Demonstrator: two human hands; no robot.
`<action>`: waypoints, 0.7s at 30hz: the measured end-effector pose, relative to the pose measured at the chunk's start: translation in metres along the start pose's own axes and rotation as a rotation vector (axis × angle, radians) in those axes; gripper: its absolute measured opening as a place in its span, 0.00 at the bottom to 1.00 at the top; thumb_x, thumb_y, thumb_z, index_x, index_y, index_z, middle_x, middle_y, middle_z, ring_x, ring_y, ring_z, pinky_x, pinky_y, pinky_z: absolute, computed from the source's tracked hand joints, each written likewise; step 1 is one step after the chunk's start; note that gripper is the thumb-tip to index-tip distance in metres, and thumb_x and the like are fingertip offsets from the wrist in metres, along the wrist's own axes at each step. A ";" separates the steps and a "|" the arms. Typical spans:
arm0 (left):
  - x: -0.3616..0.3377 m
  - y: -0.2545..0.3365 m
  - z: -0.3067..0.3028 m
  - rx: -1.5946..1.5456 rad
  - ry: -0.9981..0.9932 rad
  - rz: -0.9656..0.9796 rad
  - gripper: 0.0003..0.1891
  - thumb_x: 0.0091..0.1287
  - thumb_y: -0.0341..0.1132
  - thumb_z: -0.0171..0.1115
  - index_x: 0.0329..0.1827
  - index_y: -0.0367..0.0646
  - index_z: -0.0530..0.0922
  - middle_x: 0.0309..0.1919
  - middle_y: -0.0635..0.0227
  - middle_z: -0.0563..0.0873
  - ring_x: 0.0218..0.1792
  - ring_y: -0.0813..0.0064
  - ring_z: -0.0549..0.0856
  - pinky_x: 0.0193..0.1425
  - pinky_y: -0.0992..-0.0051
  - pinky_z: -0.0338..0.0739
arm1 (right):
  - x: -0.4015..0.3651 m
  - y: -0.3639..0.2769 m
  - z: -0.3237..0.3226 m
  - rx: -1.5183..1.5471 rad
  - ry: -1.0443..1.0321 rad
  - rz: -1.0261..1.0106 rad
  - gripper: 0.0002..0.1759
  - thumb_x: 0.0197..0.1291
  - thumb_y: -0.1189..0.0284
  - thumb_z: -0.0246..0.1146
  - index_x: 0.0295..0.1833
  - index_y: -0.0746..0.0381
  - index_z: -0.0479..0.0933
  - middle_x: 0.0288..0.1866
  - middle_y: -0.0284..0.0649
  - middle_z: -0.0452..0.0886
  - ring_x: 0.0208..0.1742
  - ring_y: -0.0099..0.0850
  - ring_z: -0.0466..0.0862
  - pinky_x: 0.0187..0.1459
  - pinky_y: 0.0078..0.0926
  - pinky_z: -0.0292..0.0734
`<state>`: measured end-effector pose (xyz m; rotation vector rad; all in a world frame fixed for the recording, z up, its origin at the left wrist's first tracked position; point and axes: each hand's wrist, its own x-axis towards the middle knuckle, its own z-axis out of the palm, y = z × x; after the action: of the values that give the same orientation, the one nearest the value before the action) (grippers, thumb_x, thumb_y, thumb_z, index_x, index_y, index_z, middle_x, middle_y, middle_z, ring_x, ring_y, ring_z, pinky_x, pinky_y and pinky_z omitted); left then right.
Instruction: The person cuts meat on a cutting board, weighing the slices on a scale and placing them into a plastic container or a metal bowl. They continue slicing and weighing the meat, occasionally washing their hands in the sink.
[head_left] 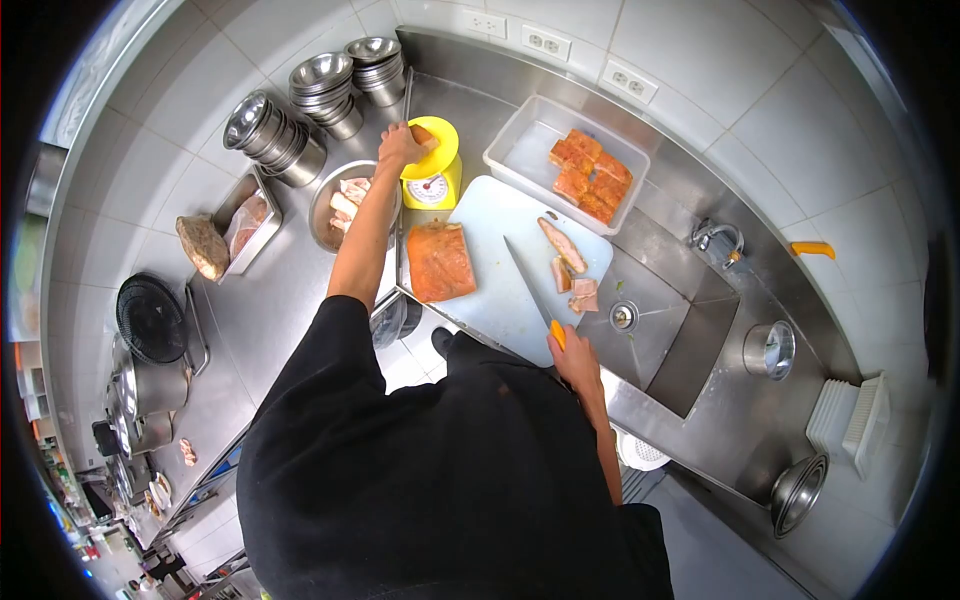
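My left hand reaches to the yellow kitchen scale, its fingers closed on a piece of pork at the scale's pan. My right hand grips the orange handle of a long knife, whose blade lies across the white cutting board. A big slab of browned pork rests on the board's left side. To the right of the blade are a cut strip of pork and several small pieces.
A clear plastic tub holding several browned pork blocks stands behind the board. Right of it are the sink and faucet. A bowl of pale pieces sits beside my left forearm, with stacked metal bowls farther back.
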<state>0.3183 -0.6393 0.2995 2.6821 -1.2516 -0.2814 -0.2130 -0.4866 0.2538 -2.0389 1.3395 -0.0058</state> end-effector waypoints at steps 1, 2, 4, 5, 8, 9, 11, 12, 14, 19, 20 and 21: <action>0.001 -0.002 0.003 0.000 0.002 -0.013 0.52 0.54 0.67 0.75 0.73 0.37 0.71 0.71 0.50 0.75 0.73 0.48 0.73 0.73 0.57 0.74 | 0.000 -0.001 0.000 0.002 -0.001 0.000 0.23 0.73 0.54 0.60 0.52 0.66 0.74 0.39 0.64 0.85 0.44 0.66 0.85 0.46 0.63 0.78; 0.002 -0.004 0.007 -0.001 0.004 -0.024 0.52 0.54 0.67 0.75 0.74 0.37 0.70 0.72 0.49 0.74 0.73 0.48 0.72 0.74 0.57 0.73 | 0.001 -0.001 0.001 0.001 0.000 -0.003 0.22 0.73 0.54 0.60 0.52 0.66 0.74 0.39 0.64 0.85 0.44 0.66 0.85 0.46 0.63 0.78; -0.003 0.001 0.003 0.010 0.006 -0.032 0.53 0.54 0.67 0.75 0.75 0.37 0.69 0.72 0.49 0.73 0.74 0.48 0.71 0.75 0.55 0.72 | 0.002 0.000 0.002 0.000 0.002 -0.008 0.22 0.73 0.54 0.60 0.52 0.65 0.74 0.39 0.64 0.85 0.44 0.66 0.85 0.46 0.63 0.78; -0.006 0.002 0.001 0.020 0.004 -0.030 0.54 0.54 0.67 0.74 0.76 0.37 0.68 0.72 0.48 0.73 0.74 0.48 0.71 0.75 0.54 0.71 | 0.002 0.001 0.002 0.005 0.002 -0.008 0.22 0.73 0.54 0.60 0.53 0.65 0.75 0.39 0.64 0.85 0.44 0.66 0.85 0.46 0.63 0.78; -0.013 0.009 -0.008 0.035 -0.008 -0.030 0.54 0.54 0.66 0.74 0.77 0.37 0.67 0.73 0.48 0.72 0.75 0.48 0.70 0.76 0.51 0.69 | 0.001 0.001 0.002 0.015 -0.001 -0.002 0.22 0.73 0.54 0.60 0.53 0.65 0.75 0.39 0.64 0.85 0.44 0.66 0.85 0.47 0.63 0.78; -0.013 0.009 -0.009 0.037 -0.013 -0.030 0.54 0.54 0.66 0.74 0.77 0.37 0.67 0.73 0.49 0.71 0.75 0.48 0.70 0.76 0.51 0.68 | 0.001 0.000 0.001 0.014 -0.002 0.003 0.22 0.73 0.54 0.60 0.53 0.64 0.75 0.40 0.64 0.85 0.44 0.66 0.85 0.47 0.63 0.78; -0.001 0.004 0.005 0.033 0.009 -0.025 0.55 0.54 0.66 0.75 0.77 0.37 0.67 0.72 0.48 0.73 0.74 0.49 0.71 0.76 0.52 0.69 | 0.002 0.001 0.000 0.017 -0.001 0.003 0.22 0.73 0.54 0.60 0.53 0.64 0.75 0.40 0.64 0.85 0.45 0.66 0.85 0.47 0.63 0.78; 0.003 0.004 0.008 0.032 0.019 -0.022 0.55 0.53 0.66 0.75 0.77 0.37 0.67 0.72 0.48 0.74 0.74 0.49 0.72 0.76 0.53 0.69 | 0.003 0.002 0.001 0.020 -0.002 -0.001 0.22 0.74 0.54 0.60 0.53 0.65 0.75 0.40 0.65 0.85 0.45 0.66 0.85 0.47 0.63 0.78; 0.010 0.001 0.013 0.003 0.023 -0.049 0.53 0.54 0.66 0.75 0.75 0.37 0.70 0.67 0.50 0.79 0.70 0.52 0.77 0.73 0.58 0.73 | 0.001 0.005 0.005 0.041 -0.005 -0.011 0.22 0.74 0.54 0.59 0.53 0.65 0.74 0.40 0.66 0.85 0.45 0.67 0.84 0.47 0.64 0.78; -0.015 0.014 0.006 -0.841 -0.313 -0.033 0.40 0.61 0.63 0.73 0.66 0.39 0.79 0.52 0.59 0.89 0.57 0.61 0.87 0.62 0.68 0.80 | -0.001 -0.001 -0.006 0.077 0.006 0.021 0.22 0.77 0.56 0.56 0.53 0.68 0.73 0.40 0.67 0.84 0.45 0.69 0.84 0.47 0.65 0.78; -0.028 0.019 0.020 -1.184 -0.444 -0.047 0.36 0.64 0.62 0.72 0.63 0.40 0.81 0.50 0.61 0.89 0.54 0.64 0.88 0.59 0.70 0.81 | -0.001 -0.004 -0.008 0.072 0.023 0.039 0.22 0.77 0.56 0.56 0.53 0.68 0.73 0.40 0.67 0.84 0.45 0.69 0.84 0.47 0.65 0.78; -0.050 0.026 0.027 -1.438 -0.613 -0.001 0.32 0.69 0.58 0.70 0.66 0.43 0.79 0.53 0.63 0.88 0.55 0.67 0.88 0.57 0.69 0.83 | 0.000 -0.006 -0.011 0.066 0.039 0.059 0.22 0.77 0.57 0.56 0.53 0.69 0.72 0.40 0.67 0.84 0.45 0.69 0.84 0.47 0.65 0.78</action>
<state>0.2612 -0.6196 0.2844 1.3332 -0.6209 -1.4037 -0.2124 -0.4911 0.2657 -1.9529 1.4048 -0.0632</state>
